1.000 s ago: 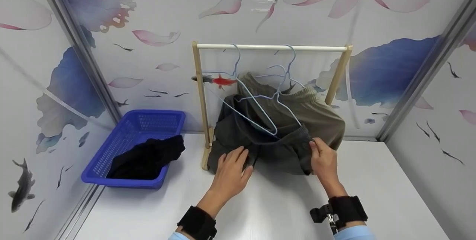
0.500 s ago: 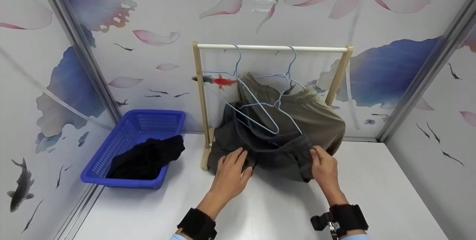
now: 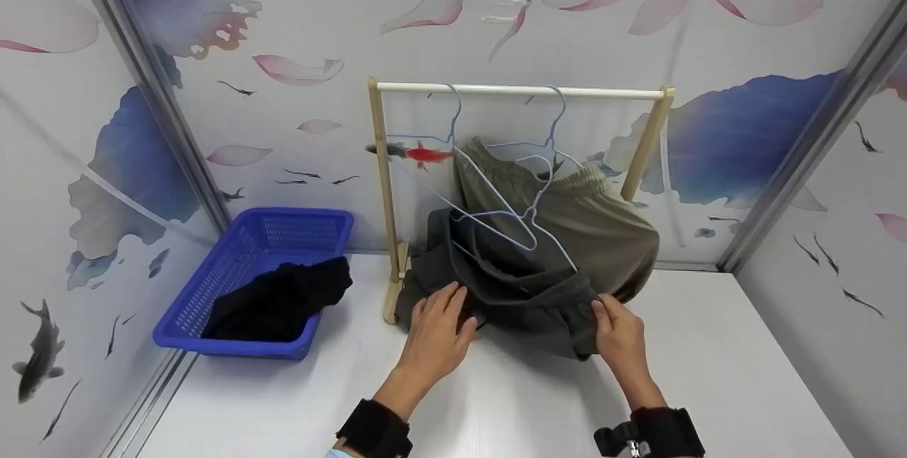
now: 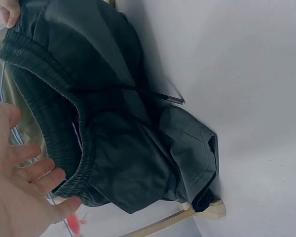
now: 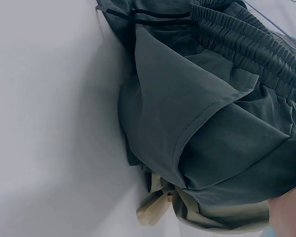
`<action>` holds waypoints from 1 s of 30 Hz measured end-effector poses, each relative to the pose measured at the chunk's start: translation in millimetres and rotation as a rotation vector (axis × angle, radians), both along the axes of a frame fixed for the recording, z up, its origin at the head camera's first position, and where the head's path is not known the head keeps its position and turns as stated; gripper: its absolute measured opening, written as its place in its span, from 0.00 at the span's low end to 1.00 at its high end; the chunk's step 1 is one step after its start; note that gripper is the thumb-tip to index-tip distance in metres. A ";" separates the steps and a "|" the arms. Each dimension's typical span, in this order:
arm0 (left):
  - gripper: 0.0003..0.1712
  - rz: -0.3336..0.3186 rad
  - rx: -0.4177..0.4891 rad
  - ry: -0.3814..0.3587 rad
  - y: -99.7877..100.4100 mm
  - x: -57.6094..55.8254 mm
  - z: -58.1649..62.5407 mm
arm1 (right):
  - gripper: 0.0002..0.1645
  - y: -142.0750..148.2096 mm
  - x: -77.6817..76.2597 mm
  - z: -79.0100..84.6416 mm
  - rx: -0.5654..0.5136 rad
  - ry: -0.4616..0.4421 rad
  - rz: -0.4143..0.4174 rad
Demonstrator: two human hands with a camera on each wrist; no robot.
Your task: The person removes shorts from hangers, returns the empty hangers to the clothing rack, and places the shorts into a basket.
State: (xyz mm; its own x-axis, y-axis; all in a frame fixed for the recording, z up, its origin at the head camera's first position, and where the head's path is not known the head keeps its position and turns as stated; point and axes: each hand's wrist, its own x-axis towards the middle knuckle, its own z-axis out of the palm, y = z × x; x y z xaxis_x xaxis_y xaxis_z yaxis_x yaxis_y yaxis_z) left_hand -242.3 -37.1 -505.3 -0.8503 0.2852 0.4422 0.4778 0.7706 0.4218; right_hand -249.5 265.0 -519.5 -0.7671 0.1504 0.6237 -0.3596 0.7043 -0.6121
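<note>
Dark grey-green shorts [image 3: 524,320] with an elastic waistband and black drawstring sit gathered before the rack. A blue hanger [image 3: 555,237] stands partly inside their waistband, its hook off the rail. My right hand [image 3: 621,337] pinches the right end of the waistband; at the edge of the right wrist view only part of that hand shows. My left hand [image 3: 435,334] lies at the front left of the shorts, fingers extended. In the left wrist view, the left hand's fingers [image 4: 37,170] spread beside the waistband opening. Most of the hanger's lower part is hidden in the shorts.
A small rack with a white rail [image 3: 496,91] stands at the back. Khaki shorts [image 3: 602,231] hang there on a hanger, beside a bare blue hanger [image 3: 455,118]. A blue basket [image 3: 234,350] with a black garment [image 3: 276,302] stands left on the white table [image 3: 723,373].
My right hand has moved down and toward me, drawing the waistband along. The loose hanger has sunk lower with the shorts, and the waist opening shows wider. My left hand has barely moved.
</note>
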 end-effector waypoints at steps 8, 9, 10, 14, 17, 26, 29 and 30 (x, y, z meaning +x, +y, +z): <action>0.28 0.027 0.037 -0.006 -1.4 1.5 -3.6 | 0.07 3.2 10.2 -9.2 -0.011 -0.088 0.024; 0.28 0.030 0.039 -0.004 -1.5 1.6 -3.7 | 0.07 3.6 11.7 -11.0 -0.007 -0.099 0.023; 0.28 0.033 0.041 -0.003 -1.7 1.5 -4.4 | 0.07 4.0 13.2 -12.8 -0.001 -0.103 0.021; 0.29 0.040 0.034 0.010 -2.2 0.6 -5.1 | 0.04 5.4 18.9 -20.3 0.025 -0.094 0.009; 0.29 0.041 0.032 0.022 -2.4 -0.4 -5.7 | 0.05 6.4 23.2 -25.5 0.030 -0.094 0.008; 0.28 0.041 0.041 0.022 -3.8 -1.5 -7.3 | 0.08 8.7 33.8 -32.9 0.008 -0.254 0.037; 0.28 0.049 0.043 0.019 -3.9 -2.2 -7.6 | 0.10 9.7 36.6 -33.8 -0.003 -0.328 0.039; 0.28 0.051 0.042 0.022 -3.9 -2.4 -7.7 | 0.10 10.0 37.2 -34.2 -0.005 -0.344 0.038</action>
State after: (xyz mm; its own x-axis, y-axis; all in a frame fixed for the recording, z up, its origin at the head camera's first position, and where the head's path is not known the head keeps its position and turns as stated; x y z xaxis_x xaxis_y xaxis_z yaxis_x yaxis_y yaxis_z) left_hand -244.7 -41.0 -513.0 -0.8533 0.2231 0.4714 0.4481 0.7760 0.4439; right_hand -212.2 275.0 -553.6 -0.9374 0.1198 0.3269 -0.1577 0.6909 -0.7055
